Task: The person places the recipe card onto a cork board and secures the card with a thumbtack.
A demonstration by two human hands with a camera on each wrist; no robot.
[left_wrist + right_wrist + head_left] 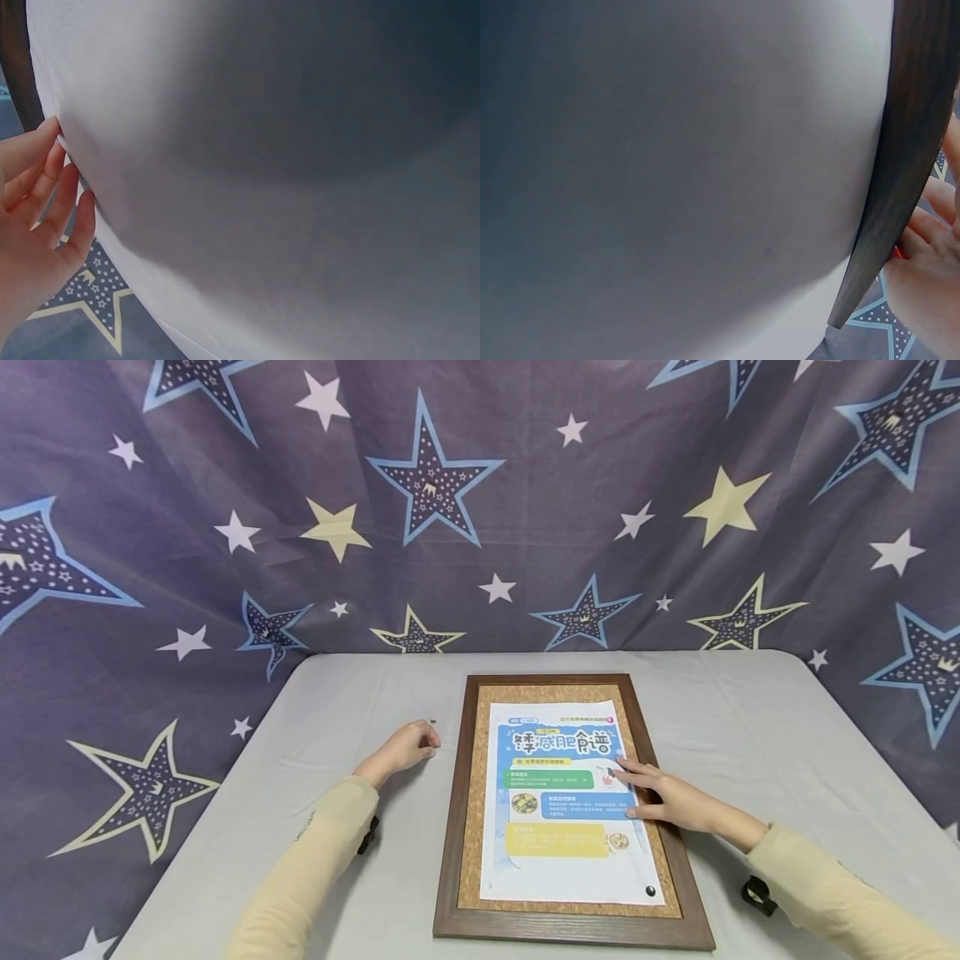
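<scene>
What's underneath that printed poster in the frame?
Cork board shows around the printed poster, inside the brown frame. Directly beneath, the sheet covers everything, so I can't see what's there.

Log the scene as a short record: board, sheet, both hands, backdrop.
Board: rectangular brown-framed cork board, on the pale grey table
Sheet: blue-and-white printed paper sheet, lying on the cork
Left hand: left of the board; whether it holds anything is unclear
Right hand: fingers spread over the sheet's right edge
Backdrop: dark purple star-patterned fabric
</scene>
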